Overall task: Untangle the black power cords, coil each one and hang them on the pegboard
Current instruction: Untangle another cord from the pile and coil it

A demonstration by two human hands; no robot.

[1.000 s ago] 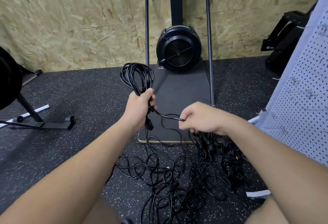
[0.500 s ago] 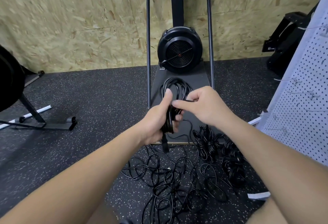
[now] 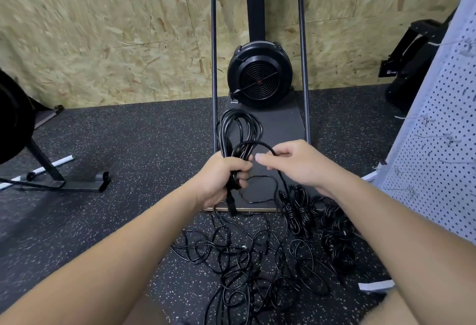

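My left hand [image 3: 219, 180] grips a coiled black power cord [image 3: 238, 129] whose loops stand up above the fist; its plug end hangs below the hand. My right hand [image 3: 291, 162] pinches the loose strand of that same cord and arches it over the coil. A tangle of black cords [image 3: 247, 265] lies on the floor below my hands. Several coiled cord bundles [image 3: 332, 229] lie to its right. The white pegboard [image 3: 438, 144] with wire hooks stands at the right edge.
A black fan machine [image 3: 258, 77] in a metal frame stands on a dark platform [image 3: 280, 124] against the chipboard wall. A black stand with a foot bar [image 3: 56, 183] is at the left. Black equipment [image 3: 412, 51] sits at the far right.
The coil swung from the left to in front of the platform as my hands came together. My right hand now carries the loose strand over the coil.
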